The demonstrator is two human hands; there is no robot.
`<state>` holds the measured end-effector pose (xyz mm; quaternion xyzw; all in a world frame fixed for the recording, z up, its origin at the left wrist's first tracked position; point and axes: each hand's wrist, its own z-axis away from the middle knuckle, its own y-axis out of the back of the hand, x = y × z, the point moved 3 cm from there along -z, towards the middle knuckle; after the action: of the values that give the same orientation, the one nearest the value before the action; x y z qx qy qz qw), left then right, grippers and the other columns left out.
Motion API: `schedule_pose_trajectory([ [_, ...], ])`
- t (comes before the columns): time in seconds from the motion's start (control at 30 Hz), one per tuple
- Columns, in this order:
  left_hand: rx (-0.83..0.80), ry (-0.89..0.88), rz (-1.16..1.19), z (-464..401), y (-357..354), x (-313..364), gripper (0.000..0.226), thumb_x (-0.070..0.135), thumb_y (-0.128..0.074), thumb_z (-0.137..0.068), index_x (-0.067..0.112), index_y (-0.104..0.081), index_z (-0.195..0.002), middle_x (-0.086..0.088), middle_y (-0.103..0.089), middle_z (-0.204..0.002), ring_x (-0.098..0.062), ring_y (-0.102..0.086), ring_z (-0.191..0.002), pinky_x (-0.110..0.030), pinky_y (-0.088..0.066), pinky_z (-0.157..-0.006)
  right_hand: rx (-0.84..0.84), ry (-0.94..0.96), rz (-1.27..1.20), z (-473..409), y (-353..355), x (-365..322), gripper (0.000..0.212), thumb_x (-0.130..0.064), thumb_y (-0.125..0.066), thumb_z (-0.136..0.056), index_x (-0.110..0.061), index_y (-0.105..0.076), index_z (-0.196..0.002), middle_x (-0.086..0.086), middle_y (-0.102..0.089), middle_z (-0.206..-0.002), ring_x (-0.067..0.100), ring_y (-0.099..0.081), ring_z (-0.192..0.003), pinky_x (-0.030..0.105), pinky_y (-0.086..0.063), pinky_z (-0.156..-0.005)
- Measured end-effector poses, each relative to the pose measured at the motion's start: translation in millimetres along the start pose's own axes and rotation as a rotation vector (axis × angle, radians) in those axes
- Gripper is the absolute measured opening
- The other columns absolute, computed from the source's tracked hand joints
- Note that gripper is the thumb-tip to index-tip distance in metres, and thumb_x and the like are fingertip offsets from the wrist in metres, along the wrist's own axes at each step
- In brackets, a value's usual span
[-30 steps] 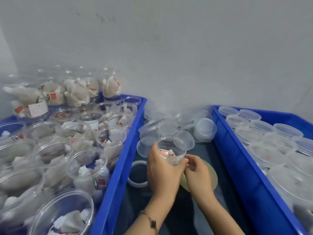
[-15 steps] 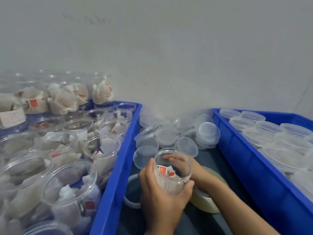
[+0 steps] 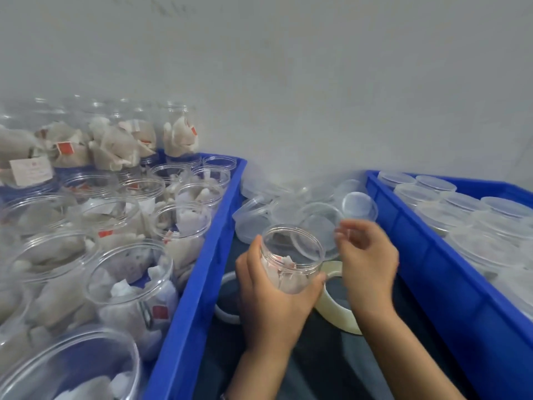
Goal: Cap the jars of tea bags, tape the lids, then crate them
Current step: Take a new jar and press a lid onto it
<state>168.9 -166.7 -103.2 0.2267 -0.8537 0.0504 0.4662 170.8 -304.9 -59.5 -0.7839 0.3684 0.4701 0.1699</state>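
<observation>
1. Left blue crate: uncapped jars of tea bags
2. Left hand: grip curled round an uncapped jar of tea bags, held between the crates
3. Right hand: grip pinching a clear lid tilted at the jar mouth
4. Right blue crate: capped jars

A clear plastic jar, uncapped and holding a few tea bags with red tags, is held upright between the two crates. A clear round lid is held tilted just beside the jar's mouth, overlapping its right rim. More loose clear lids are piled behind it by the wall. A roll of tape lies below the jar. Open filled jars are packed in the left blue crate; capped jars are set in the right blue crate.
</observation>
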Motion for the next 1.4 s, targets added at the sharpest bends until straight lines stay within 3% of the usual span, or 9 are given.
schedule_pose_trajectory([
  [0.13, -0.029, -0.116, 0.069, 5, -3, 13, 0.102, 0.057, -0.075, -0.05, 0.009, -0.043, -0.134, 0.006, -0.041, -0.117, 0.016, -0.038, -0.108, 0.003, -0.027, -0.09, 0.049, 0.302, -0.07, 35, 30, -25, 0.049, 0.001, -0.067, -0.083, -0.037, -0.055, -0.113, -0.012, -0.061, -0.092, 0.004, -0.06, -0.091, 0.013, -0.048, -0.079],
  [0.27, -0.1, -0.078, 0.14, 12, -8, 18, 0.102, 0.06, -0.07, -0.051, 0.009, -0.042, -0.134, 0.019, -0.038, -0.117, 0.022, -0.036, -0.108, 0.005, -0.027, -0.087, -0.045, 0.585, 0.012, 44, 35, -34, 0.03, -0.012, -0.064, -0.084, -0.028, -0.061, -0.109, -0.013, -0.056, -0.103, 0.002, -0.055, -0.107, 0.015, -0.044, -0.09],
  [0.43, -0.202, -0.04, 0.077, 14, -8, 18, 0.102, 0.072, -0.047, -0.058, 0.018, -0.029, -0.142, 0.009, -0.041, -0.124, 0.014, -0.034, -0.101, 0.008, -0.015, -0.088, -0.275, 0.689, 0.093, 57, 23, -27, 0.035, -0.029, -0.062, -0.081, -0.026, -0.062, -0.116, -0.012, -0.056, -0.121, 0.014, -0.049, -0.123, 0.043, -0.045, -0.098],
  [0.53, -0.165, -0.037, 0.141, 14, -3, 20, 0.092, 0.076, -0.056, -0.056, 0.038, -0.023, -0.132, 0.022, -0.033, -0.119, 0.025, -0.035, -0.106, 0.005, -0.027, -0.084, -0.417, 0.579, 0.065, 59, 20, -26, 0.042, -0.04, -0.063, -0.081, -0.03, -0.055, -0.121, -0.014, -0.051, -0.133, 0.009, -0.039, -0.134, 0.025, -0.035, -0.107],
  [0.7, -0.125, 0.041, 0.249, 15, -3, 21, 0.1, 0.091, -0.055, -0.049, 0.045, -0.023, -0.131, 0.031, -0.034, -0.12, 0.031, -0.031, -0.11, 0.007, -0.025, -0.082, -0.306, 0.395, -0.024, 55, 22, -25, 0.034, -0.042, -0.06, -0.079, -0.043, -0.059, -0.113, -0.005, -0.031, -0.149, 0.002, -0.031, -0.137, 0.009, -0.029, -0.102],
  [0.87, -0.162, -0.003, 0.194, 17, -8, 15, 0.11, 0.064, -0.074, -0.044, 0.035, -0.02, -0.136, 0.029, -0.034, -0.121, 0.034, -0.029, -0.108, 0.01, -0.023, -0.081, -0.358, 0.069, -0.158, 56, 20, -14, 0.073, -0.057, -0.066, -0.059, -0.046, -0.042, -0.126, -0.032, -0.047, -0.131, -0.009, -0.043, -0.124, 0.025, -0.043, -0.1],
  [1.1, -0.232, -0.01, 0.216, 19, -12, 10, 0.109, 0.058, -0.078, -0.04, 0.052, -0.017, -0.131, 0.041, -0.028, -0.125, 0.025, -0.037, -0.113, 0.006, -0.03, -0.082, -0.26, 0.043, -0.188, 52, 29, -17, 0.069, -0.055, -0.075, -0.053, -0.041, -0.051, -0.116, -0.03, -0.056, -0.116, -0.004, -0.053, -0.109, 0.003, -0.043, -0.075],
  [1.2, -0.235, 0.024, 0.242, 19, -12, 9, 0.108, 0.056, -0.08, -0.038, 0.068, -0.016, -0.124, 0.031, -0.034, -0.131, 0.014, -0.045, -0.116, 0.001, -0.036, -0.084, -0.255, 0.023, -0.205, 51, 28, -15, 0.073, -0.043, -0.082, -0.054, -0.046, -0.046, -0.117, -0.026, -0.056, -0.12, -0.008, -0.051, -0.111, 0.001, -0.041, -0.075],
  [1.4, -0.212, 0.012, 0.221, 19, -12, 10, 0.107, 0.059, -0.08, -0.038, 0.056, -0.02, -0.127, 0.044, -0.029, -0.122, 0.029, -0.038, -0.106, 0.006, -0.03, -0.079, -0.27, 0.005, -0.137, 53, 26, -12, 0.082, -0.061, -0.084, -0.044, -0.056, -0.041, -0.114, -0.039, -0.048, -0.119, -0.012, -0.047, -0.112, 0.012, -0.044, -0.083],
])
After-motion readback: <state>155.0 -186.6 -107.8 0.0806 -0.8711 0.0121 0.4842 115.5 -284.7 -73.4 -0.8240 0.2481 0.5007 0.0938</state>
